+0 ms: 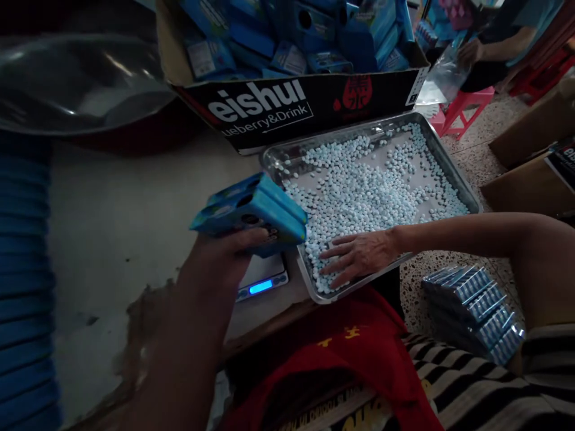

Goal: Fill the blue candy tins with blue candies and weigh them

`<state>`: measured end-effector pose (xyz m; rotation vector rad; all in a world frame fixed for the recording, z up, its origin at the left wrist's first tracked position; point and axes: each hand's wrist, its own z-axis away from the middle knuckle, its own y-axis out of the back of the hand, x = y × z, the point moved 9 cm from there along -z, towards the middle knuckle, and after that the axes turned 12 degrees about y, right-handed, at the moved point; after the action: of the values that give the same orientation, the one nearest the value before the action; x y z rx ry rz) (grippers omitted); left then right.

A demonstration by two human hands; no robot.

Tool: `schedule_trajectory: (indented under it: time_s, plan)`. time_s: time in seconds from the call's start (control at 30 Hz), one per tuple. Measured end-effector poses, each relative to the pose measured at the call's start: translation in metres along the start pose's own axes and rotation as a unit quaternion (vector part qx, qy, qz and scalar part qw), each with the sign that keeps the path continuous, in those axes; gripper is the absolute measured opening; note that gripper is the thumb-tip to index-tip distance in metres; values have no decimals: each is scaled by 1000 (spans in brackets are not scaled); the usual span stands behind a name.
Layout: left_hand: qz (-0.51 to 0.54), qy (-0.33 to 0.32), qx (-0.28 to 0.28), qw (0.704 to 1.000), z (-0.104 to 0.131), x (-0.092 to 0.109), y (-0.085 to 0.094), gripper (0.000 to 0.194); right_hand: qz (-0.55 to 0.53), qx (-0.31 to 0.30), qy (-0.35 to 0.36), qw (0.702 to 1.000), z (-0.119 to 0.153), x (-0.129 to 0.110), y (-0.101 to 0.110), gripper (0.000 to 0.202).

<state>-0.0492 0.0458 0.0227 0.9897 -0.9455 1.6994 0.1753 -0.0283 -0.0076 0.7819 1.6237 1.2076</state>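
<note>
Wrapped around a pair of small blue boxes (256,212), my left hand (224,251) holds them beside the left edge of a metal tray (309,281). Small pale-blue tablets (359,191) are spread over the tray. My right hand (362,256) lies palm down on the tablets near the tray's front left corner, its fingers spread. Partly hidden below the blue boxes is a small scale (274,281) with a lit blue display.
A black carton (323,102) full of blue boxes stands behind the tray. A metal bowl (81,84) is at the upper left, above stacked blue items (24,287). Wrapped packs (476,311) lie lower right. Another person's hand (469,54) holds a clear bag near a pink stool (469,111).
</note>
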Motion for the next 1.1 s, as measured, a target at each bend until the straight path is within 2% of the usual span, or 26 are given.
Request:
schedule_trajectory:
  time_s: [0.1, 0.2, 0.3, 0.37, 0.43, 0.47, 0.5, 0.53, 0.57, 0.63, 0.67, 0.7, 0.73, 0.77, 0.83, 1.0, 1.1]
  plan:
    - [12, 32, -48, 998, -3, -9, -17, 55, 34, 24, -15, 999, 22, -5, 1, 33]
    - [36, 34, -61, 997, -7, -13, -41, 51, 53, 65, -32, 996, 55, 0, 6, 28]
    - [49, 38, -65, 996, -15, -22, -66, 62, 44, 90, -81, 992, 86, 27, 14, 20]
    - [46, 11, -54, 997, -23, -26, -77, 70, 26, 93, -148, 984, 104, 52, 20, 19]
    - [58, -33, -23, 997, -35, -29, -81, 73, 23, 123, -242, 962, 126, 73, 31, 23]
    - [69, -56, 0, 996, -42, -31, -80, 74, 36, 160, -302, 939, 141, 81, 39, 25]
    - [79, -79, 28, 993, -49, -33, -80, 76, 61, 212, -372, 902, 163, 85, 48, 28]
    - [84, -97, 58, 990, -57, -34, -79, 78, 94, 270, -447, 848, 189, 85, 55, 34]
    - [81, -114, 88, 986, -64, -36, -79, 80, 126, 325, -520, 779, 218, 79, 58, 42]
    - [60, -133, 125, 981, -77, -38, -88, 83, 163, 396, -641, 637, 271, 60, 47, 63]
    - [52, -129, 134, 981, -82, -41, -94, 83, 163, 404, -683, 586, 288, 53, 35, 73]
    - [52, -116, 139, 982, -87, -45, -101, 83, 156, 399, -713, 555, 297, 50, 22, 82]
    - [55, -101, 144, 983, -89, -51, -108, 84, 146, 389, -731, 541, 301, 50, 10, 88]
    - [59, -87, 144, 984, -90, -56, -116, 85, 137, 380, -738, 541, 298, 54, 0, 91]
    - [68, -72, 148, 984, -87, -65, -129, 87, 127, 382, -727, 556, 281, 66, -11, 90]
    - [116, -56, 140, 982, -72, -83, -159, 85, 106, 449, -669, 582, 220, 101, -4, 74]
    - [131, -26, 124, 983, -72, -91, -179, 84, 67, 496, -654, 567, 192, 118, -1, 70]
